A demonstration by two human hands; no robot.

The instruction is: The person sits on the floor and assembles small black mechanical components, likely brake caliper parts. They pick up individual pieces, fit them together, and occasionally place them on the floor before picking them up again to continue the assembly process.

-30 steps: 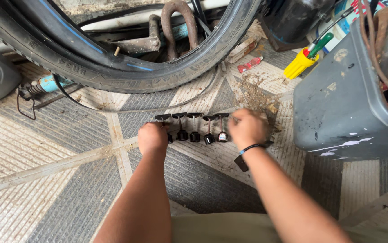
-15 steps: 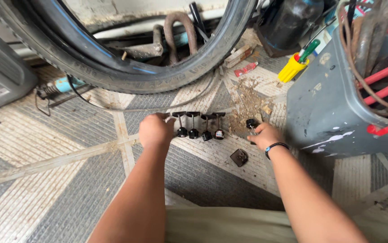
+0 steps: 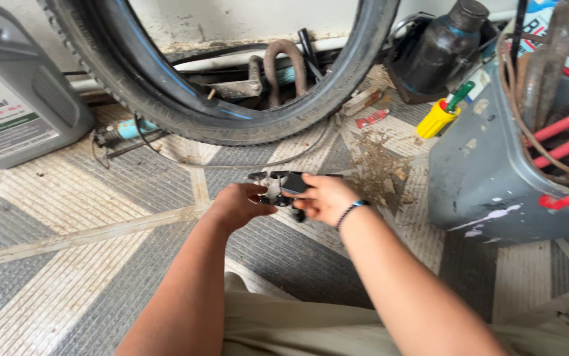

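Both hands meet over a black socket rail (image 3: 278, 179) with small sockets that lies on the patterned tile floor in front of a tyre. My left hand (image 3: 237, 206) grips the rail's left end with thumb and fingers. My right hand (image 3: 324, 196) covers the rail's right part, fingers closed around it, a dark bead bracelet on the wrist. A few sockets (image 3: 284, 200) show between the two hands. The rest of the rail is hidden under my right hand.
A large black tyre (image 3: 198, 118) stands just behind the hands. A grey oil jug (image 3: 14, 99) sits at the left. At the right a grey tool bin (image 3: 495, 178) holds red-handled tools; a yellow-handled screwdriver (image 3: 439, 115), dirt debris (image 3: 380, 161) and a dark bottle (image 3: 439, 49) lie nearby.
My right hand moved from the floor right of the rail back onto the rail. The hands have drawn closer together on it. The view shifted upward and left.
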